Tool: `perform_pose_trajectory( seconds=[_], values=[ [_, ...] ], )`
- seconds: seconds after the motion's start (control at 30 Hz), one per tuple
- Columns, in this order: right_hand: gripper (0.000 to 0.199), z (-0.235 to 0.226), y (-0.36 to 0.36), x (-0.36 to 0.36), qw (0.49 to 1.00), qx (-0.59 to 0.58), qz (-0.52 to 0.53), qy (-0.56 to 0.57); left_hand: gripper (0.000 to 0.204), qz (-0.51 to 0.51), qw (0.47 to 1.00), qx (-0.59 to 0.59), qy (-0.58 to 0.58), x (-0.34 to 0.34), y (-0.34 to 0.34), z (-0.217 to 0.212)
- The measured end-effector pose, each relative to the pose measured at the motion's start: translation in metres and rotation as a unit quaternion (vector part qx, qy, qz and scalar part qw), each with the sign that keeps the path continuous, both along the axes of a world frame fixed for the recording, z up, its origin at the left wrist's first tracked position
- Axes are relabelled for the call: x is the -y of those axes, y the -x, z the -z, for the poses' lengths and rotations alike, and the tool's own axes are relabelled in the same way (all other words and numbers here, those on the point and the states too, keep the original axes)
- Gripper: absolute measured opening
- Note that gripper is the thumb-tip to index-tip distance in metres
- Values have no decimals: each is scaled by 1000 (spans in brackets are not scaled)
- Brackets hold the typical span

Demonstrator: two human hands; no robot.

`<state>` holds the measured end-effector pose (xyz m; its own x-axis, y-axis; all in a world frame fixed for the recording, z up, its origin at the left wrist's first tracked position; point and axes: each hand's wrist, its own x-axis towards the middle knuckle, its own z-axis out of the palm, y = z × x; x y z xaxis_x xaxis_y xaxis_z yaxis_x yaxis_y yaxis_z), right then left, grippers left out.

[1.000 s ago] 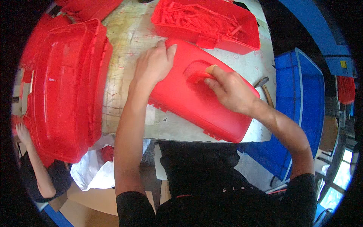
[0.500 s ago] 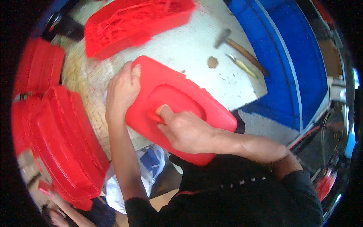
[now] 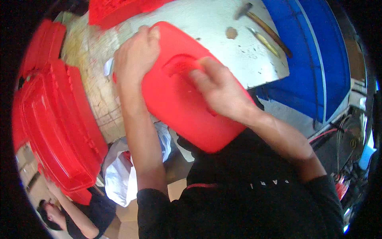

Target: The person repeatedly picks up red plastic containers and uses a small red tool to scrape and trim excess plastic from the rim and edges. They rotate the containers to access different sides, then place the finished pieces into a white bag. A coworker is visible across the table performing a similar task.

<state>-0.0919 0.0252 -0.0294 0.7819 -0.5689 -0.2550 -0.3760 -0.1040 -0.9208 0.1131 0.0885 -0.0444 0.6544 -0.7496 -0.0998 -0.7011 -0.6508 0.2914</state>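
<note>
A large red plastic moulded piece [image 3: 179, 107] with rounded corners and an oval recess lies tilted between the worktable and my torso. My left hand [image 3: 137, 53] is closed over its far left edge, thumb on the upper face. Over the recess, at its right side, my right hand [image 3: 223, 89] is closed with thumb and finger drawn together. Motion blurs it, and whatever it pinches is hidden or too small to make out.
A red tub [image 3: 123, 12] stands at the far edge of the worktable [image 3: 207, 26]. A hammer [image 3: 268, 30] and a yellow-handled tool [image 3: 264, 42] lie at right beside blue bins [image 3: 294, 75]. Stacked red mouldings [image 3: 59, 123] fill the left, near another person [image 3: 75, 215]. A white bag [image 3: 121, 175] hangs below.
My right hand has moved up and right across the recess. The red piece and my left hand sit higher in view, as the whole view has shifted.
</note>
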Motion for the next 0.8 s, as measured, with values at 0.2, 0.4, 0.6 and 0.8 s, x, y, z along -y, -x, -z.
perform_pose_trajectory(
  seconds=[0.2,0.4,0.6,0.8],
  values=[
    [22,-12,-5,-1,997,-65,22,-28,51,9,999,9,33,-11,-6,0],
    [18,-15,-12,-17,995,-95,-35,4,51,1,997,-2,71,-15,-4,5],
    [15,-17,-13,-24,994,-69,-75,30,50,0,997,-24,74,-20,-6,7],
    [19,-11,-15,-29,976,-41,-164,136,47,5,997,-1,81,-20,-1,9]
  ],
)
